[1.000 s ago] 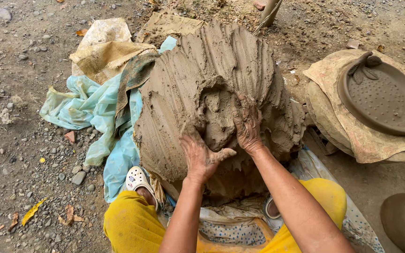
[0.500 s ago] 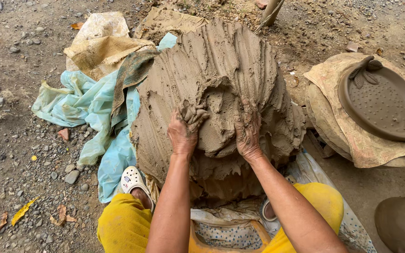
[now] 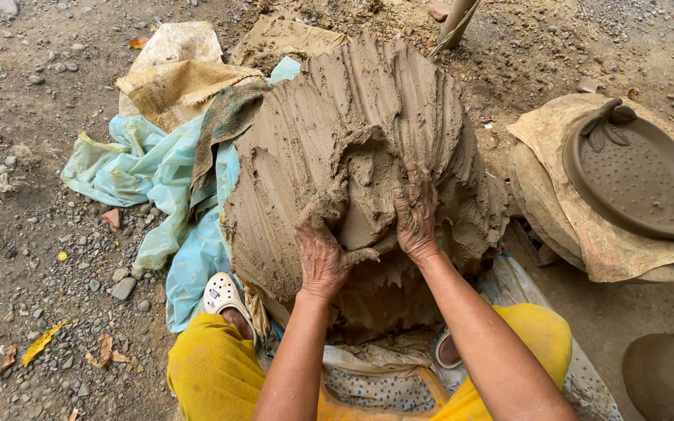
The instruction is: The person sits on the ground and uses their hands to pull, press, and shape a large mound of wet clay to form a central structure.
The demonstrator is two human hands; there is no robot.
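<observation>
The big mound of wet clay sits on the gravel ground before the knees, its finger-raked grooves running away from the person. Both hands dig into a central lump: left hand fingers curled, right hand fingers spread. The left hand has dropped lower since half a second ago.

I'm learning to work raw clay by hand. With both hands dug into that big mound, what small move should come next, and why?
Probably pull the loosened lump down toward the body. The left hand and right hand both have their fingers sunk into the clay mound on either side of that lump, and a hollow already shows around it, so it looks partly freed.
</observation>
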